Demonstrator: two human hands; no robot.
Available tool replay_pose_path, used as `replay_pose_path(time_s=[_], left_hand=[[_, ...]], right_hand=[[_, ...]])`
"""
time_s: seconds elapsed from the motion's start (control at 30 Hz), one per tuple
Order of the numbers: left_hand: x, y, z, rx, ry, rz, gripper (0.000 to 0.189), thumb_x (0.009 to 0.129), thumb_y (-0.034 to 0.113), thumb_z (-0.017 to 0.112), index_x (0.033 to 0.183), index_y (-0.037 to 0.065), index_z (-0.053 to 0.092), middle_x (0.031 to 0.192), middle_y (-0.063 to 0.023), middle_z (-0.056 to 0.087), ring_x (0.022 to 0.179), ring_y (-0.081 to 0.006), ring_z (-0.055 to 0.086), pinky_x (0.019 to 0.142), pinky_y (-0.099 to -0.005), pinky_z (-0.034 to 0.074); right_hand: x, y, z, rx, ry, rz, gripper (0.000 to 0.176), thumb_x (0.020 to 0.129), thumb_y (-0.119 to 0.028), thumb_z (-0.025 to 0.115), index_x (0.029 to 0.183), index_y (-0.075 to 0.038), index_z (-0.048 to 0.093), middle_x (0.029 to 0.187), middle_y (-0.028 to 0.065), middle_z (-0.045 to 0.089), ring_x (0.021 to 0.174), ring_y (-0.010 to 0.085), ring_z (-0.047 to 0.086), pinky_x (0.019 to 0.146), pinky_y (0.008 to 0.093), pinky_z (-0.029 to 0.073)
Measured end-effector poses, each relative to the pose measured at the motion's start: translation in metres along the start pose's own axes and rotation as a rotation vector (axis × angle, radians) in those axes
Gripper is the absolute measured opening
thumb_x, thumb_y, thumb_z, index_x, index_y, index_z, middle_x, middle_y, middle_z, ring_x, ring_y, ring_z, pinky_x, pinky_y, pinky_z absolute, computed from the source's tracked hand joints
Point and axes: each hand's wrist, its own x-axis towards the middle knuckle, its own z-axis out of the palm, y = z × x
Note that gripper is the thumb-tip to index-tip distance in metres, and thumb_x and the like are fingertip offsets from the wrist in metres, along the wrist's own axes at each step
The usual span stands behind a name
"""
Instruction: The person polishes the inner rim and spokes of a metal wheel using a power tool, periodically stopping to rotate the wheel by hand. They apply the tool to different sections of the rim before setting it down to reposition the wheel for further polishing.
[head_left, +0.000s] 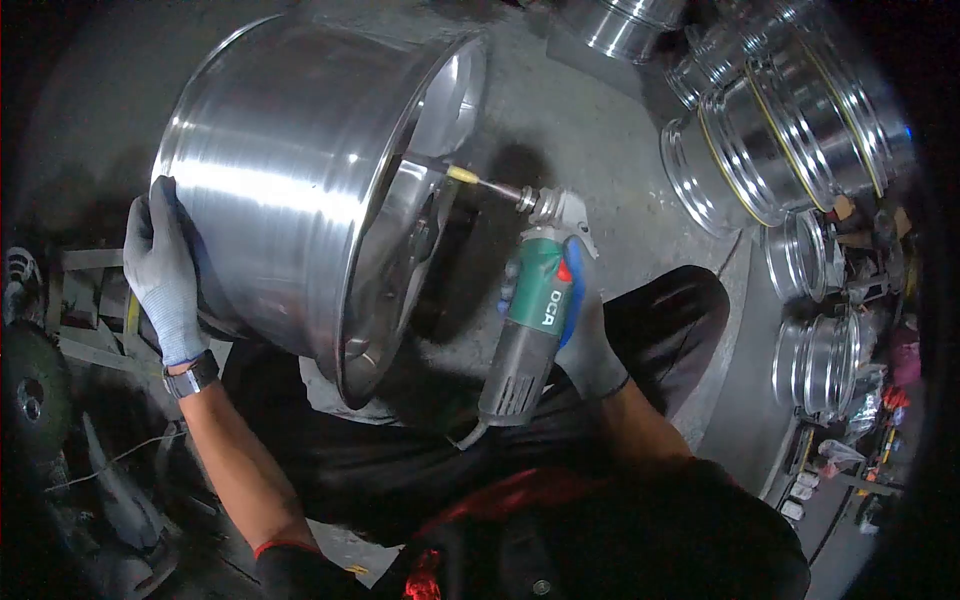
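A large polished metal wheel rim lies on its side in front of my lap, its open face turned to the right. My gloved left hand holds the rim by its left edge, the fingers partly hidden along the barrel. In my gloved right hand is a green and grey angle grinder, gripped round its body. A thin shaft with a yellow section extends from the grinder head, and its far end passes into the opening of the wheel rim.
More shiny wheel rims are stacked at the upper right, with smaller stacks below. A metal frame and a dark round disc stand at the left. A cord runs from the grinder's base near my legs.
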Motion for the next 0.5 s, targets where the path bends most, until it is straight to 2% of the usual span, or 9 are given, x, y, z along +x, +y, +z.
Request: replay_pose_path(time_s=[0.03, 0.1, 0.17, 0.23, 0.33, 0.5], left_hand=[[-0.003, 0.004, -0.002, -0.001, -0.014, -0.041, 0.05, 0.103, 0.038, 0.056, 0.128, -0.005, 0.063, 0.116, -0.0168, 0.07, 0.104, -0.0176, 0.064, 0.094, -0.03, 0.046], [-0.006, 0.008, -0.002, -0.045, -0.008, -0.044, 0.048, 0.104, 0.036, 0.056, 0.127, -0.004, 0.063, 0.113, -0.0138, 0.071, 0.1, -0.0153, 0.062, 0.092, -0.0284, 0.046], [-0.009, 0.0, -0.004, -0.097, 0.003, -0.047, 0.045, 0.104, 0.035, 0.056, 0.126, -0.004, 0.064, 0.11, -0.0107, 0.071, 0.097, -0.0129, 0.061, 0.09, -0.0269, 0.046], [-0.011, -0.011, -0.009, -0.228, -0.096, -0.131, 0.043, 0.105, 0.033, 0.056, 0.123, -0.005, 0.064, 0.105, -0.0051, 0.07, 0.093, -0.0098, 0.058, 0.086, -0.024, 0.045], [-0.015, -0.013, -0.015, -0.188, -0.131, -0.15, 0.046, 0.106, 0.035, 0.054, 0.126, -0.006, 0.063, 0.105, -0.001, 0.066, 0.094, -0.0084, 0.054, 0.086, -0.0229, 0.043], [-0.017, -0.019, -0.017, -0.139, -0.086, -0.134, 0.044, 0.106, 0.034, 0.054, 0.123, -0.006, 0.064, 0.103, -0.0003, 0.065, 0.092, -0.0076, 0.054, 0.084, -0.022, 0.043]], right_hand=[[-0.002, 0.0, 0.0, 0.001, -0.001, 0.0, 0.049, 0.1, -0.051, 0.053, 0.127, -0.01, 0.055, 0.1, 0.0125, 0.067, 0.084, 0.026, 0.07, 0.077, 0.0439, 0.06], [-0.01, 0.0, -0.002, -0.072, -0.02, 0.028, 0.059, 0.102, -0.059, 0.042, 0.133, -0.011, 0.054, 0.107, 0.0113, 0.067, 0.091, 0.0253, 0.069, 0.084, 0.0431, 0.058], [-0.021, 0.008, -0.004, -0.077, -0.025, 0.077, 0.06, 0.102, -0.06, 0.043, 0.133, -0.011, 0.054, 0.107, 0.0115, 0.067, 0.091, 0.0257, 0.069, 0.083, 0.0432, 0.058], [-0.027, 0.013, -0.002, -0.082, -0.029, 0.131, 0.06, 0.101, -0.061, 0.043, 0.133, -0.011, 0.054, 0.107, 0.0118, 0.067, 0.091, 0.0261, 0.069, 0.083, 0.0433, 0.058], [-0.028, 0.015, 0.004, -0.018, -0.001, 0.137, 0.051, 0.1, -0.054, 0.05, 0.127, -0.011, 0.056, 0.101, 0.0112, 0.067, 0.084, 0.0253, 0.069, 0.079, 0.0435, 0.059], [-0.013, 0.008, -0.001, 0.0, -0.009, 0.048, 0.052, 0.1, -0.055, 0.051, 0.126, -0.011, 0.056, 0.101, 0.0108, 0.066, 0.087, 0.0253, 0.068, 0.079, 0.0431, 0.059]])
